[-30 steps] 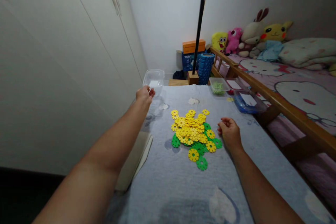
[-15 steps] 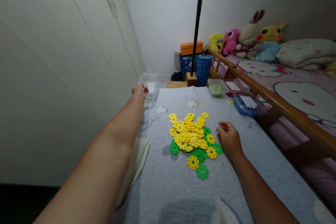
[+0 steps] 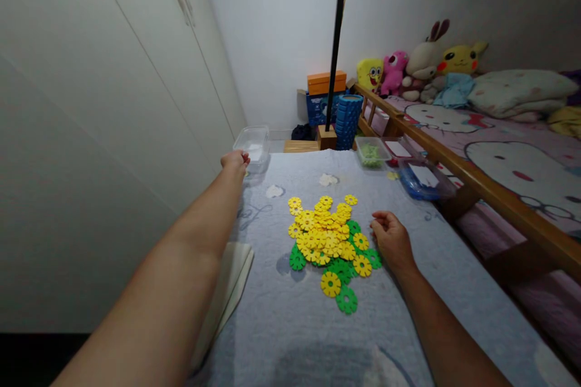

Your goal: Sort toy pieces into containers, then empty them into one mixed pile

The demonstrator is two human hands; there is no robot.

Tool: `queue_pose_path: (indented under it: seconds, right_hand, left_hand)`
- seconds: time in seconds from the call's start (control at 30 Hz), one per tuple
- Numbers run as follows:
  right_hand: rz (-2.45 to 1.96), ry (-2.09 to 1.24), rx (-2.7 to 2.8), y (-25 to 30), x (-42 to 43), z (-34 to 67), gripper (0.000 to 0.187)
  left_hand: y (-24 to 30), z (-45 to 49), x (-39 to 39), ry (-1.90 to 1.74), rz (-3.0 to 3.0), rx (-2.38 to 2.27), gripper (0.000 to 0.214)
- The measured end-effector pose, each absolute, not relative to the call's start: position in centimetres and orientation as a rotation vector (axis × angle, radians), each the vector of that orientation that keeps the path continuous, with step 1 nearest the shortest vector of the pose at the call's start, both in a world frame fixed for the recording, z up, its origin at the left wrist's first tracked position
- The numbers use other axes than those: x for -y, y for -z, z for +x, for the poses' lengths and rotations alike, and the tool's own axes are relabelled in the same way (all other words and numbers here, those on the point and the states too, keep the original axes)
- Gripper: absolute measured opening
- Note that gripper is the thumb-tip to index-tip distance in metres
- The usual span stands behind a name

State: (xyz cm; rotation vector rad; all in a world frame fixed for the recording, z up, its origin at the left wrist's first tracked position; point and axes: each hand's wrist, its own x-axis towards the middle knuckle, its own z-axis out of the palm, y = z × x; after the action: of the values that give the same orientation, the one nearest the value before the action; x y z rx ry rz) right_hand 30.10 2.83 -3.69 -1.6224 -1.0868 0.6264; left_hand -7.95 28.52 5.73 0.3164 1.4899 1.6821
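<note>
Lowered now, clear tub (image 3: 252,139) sits just beyond left hand (image 3: 235,161), which pinches its near rim.

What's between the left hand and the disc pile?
Head view: one white shape on the cloth, piece or print unclear, between left hand and disc pile.

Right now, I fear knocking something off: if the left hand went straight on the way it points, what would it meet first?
The clear container at the far left corner of the table: the left hand is at its near rim, possibly touching.
</note>
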Motion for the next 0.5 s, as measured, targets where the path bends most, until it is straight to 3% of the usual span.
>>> queue_pose_path:
  seconds: [0.3, 0.5]
  right_hand:
    - [-1.631, -0.603, 1.099, 3.5, -2.8, 30.1, 0.033]
    - [-1.591, -0.641, 1.056, 3.8, -2.8, 30.2, 0.032]
  left_hand:
    - [-7.0, -5.5, -24.0, -1.608, 0.304, -1.498, 0.018]
    - [-5.9, 1.1, -16.4, -1.512, 0.527, -1.357, 0.011]
